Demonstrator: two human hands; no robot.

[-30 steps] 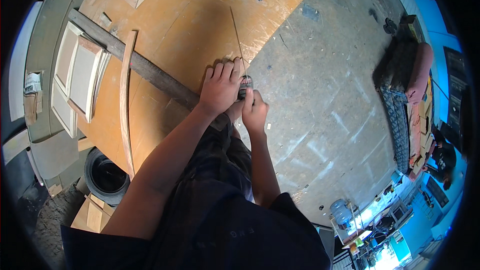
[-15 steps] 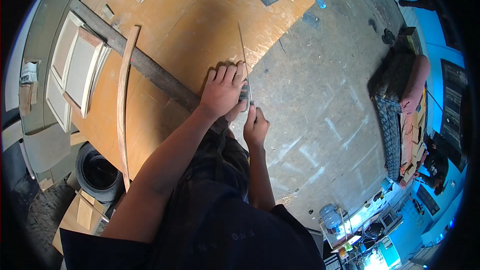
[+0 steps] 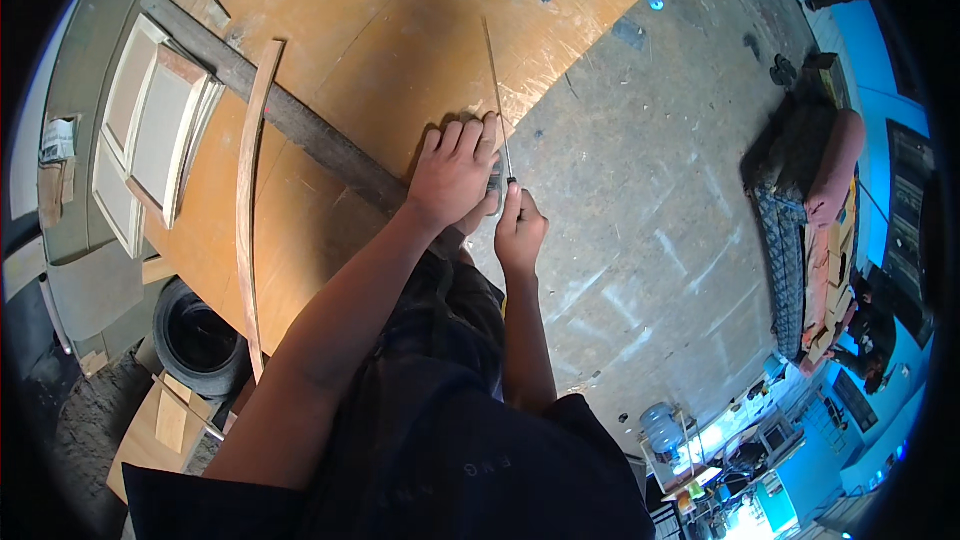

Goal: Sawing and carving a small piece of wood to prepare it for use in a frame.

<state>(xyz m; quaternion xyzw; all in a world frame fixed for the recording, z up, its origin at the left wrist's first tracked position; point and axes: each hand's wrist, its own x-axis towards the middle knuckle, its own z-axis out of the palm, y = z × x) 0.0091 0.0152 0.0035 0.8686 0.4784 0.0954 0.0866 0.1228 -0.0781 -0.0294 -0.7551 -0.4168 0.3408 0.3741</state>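
**Sawing at the plywood edge, both hands close in**

Pressing down w/ the left hand [image 3: 452, 172], fingers spread flat on the plywood sheet [image 3: 400, 50] right at its edge, approx centre of view. Right hand [image 3: 520, 230] sits just beside it at 4 o'clock, fist wrapped round the handle of a thin saw blade [image 3: 495, 90]; handle itself mostly hidden by fingers. Blade runs from the fist toward 12 o'clock, lying along the sheet's edge where it meets the grey concrete floor [image 3: 650, 220].

Handling, as a judgement: blade looks narrow and long, so prob. light but whippy, apt to bend or bind if pushed off-line. Best held at the handle only, as now, w/ wrist in line w/ the blade. Sheet looks stiff, broad and thin; the flat palm near the cut seems the right spot to hold it down, fingers kept clear of the teeth.

Around: dark wooden beam [image 3: 290, 120] crosses the sheet from 10 o'clock down to the left wrist. Curved wood strip [image 3: 248, 200] lies at 9 o'clock, crossing the beam. Panelled cabinet doors [image 3: 150, 130] further out at 9. Black tyre [image 3: 200, 340] at 8 o'clock. Water jug [image 3: 660, 428] at 5.
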